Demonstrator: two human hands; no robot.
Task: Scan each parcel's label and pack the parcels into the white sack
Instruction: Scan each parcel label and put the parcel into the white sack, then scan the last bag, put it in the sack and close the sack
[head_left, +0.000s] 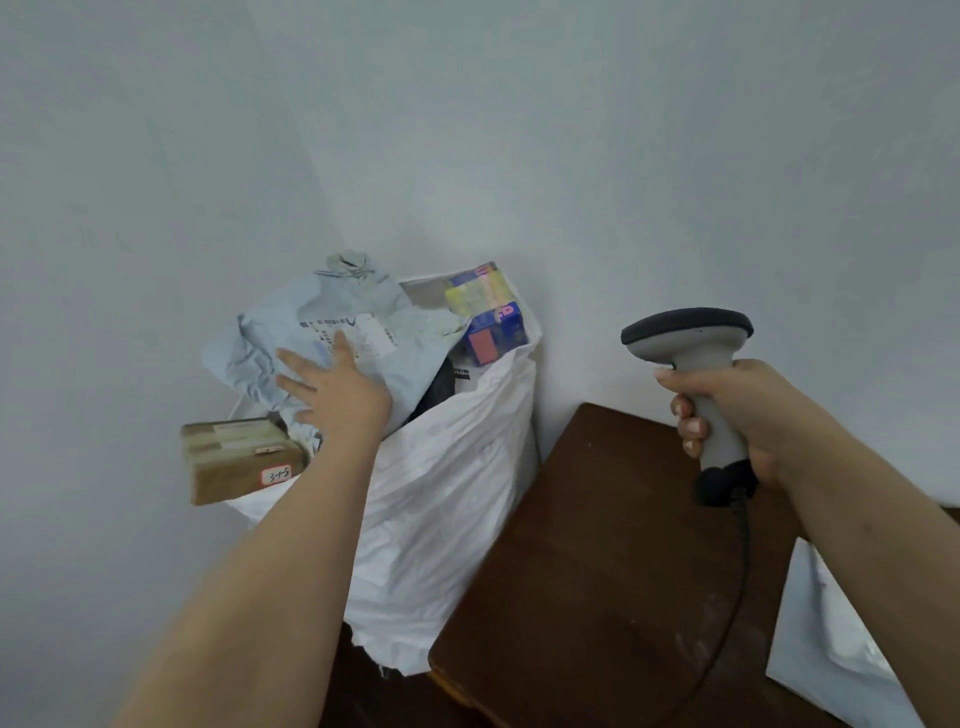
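The white sack (447, 499) stands against the wall, stuffed to the brim. On top lies a pale blue-grey mailer bag (343, 317) with a printed label. My left hand (332, 389) lies flat on it with straight, spread fingers. A brown cardboard box (234, 457) with a small handwritten sticker pokes out at the sack's left. A blue and yellow box (488, 317) sticks up at the back right of the sack. My right hand (737, 410) grips the handle of a grey barcode scanner (691, 348), held upright to the right of the sack.
A dark brown wooden table (597, 571) stands right of the sack. A white mailer bag (841, 639) lies at the table's right edge. The scanner's black cable (737, 582) hangs down over the tabletop. A pale wall fills the background.
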